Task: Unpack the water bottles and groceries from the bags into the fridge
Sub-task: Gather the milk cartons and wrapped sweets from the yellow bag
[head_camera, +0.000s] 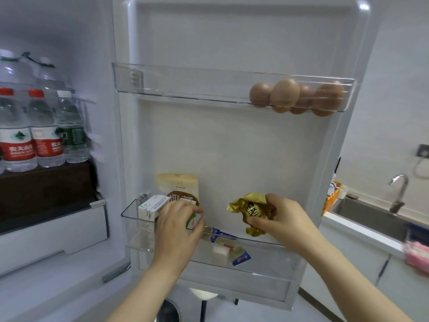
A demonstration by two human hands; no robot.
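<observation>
A home kitchen is shown. The middle of the frame is filled by an open fridge door (232, 147), its shelves stocked with eggs (285, 94) at the upper right and packaged food (178, 185) lower down; water bottles (41, 126) are lined up inside the fridge (88, 54) at the left. At the right edge, a steel sink (362, 211) with a tap (399, 194) is set into a white countertop (357, 230) above cabinets (348, 273).

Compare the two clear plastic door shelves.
The upper clear plastic door shelf holds only brown eggs, at its right end; the lower clear plastic door shelf holds a white carton and packets. The left hand grips a green-white pack in the lower one, the right hand holds a gold foil packet over it; none reaches the upper. Both are transparent.
</observation>
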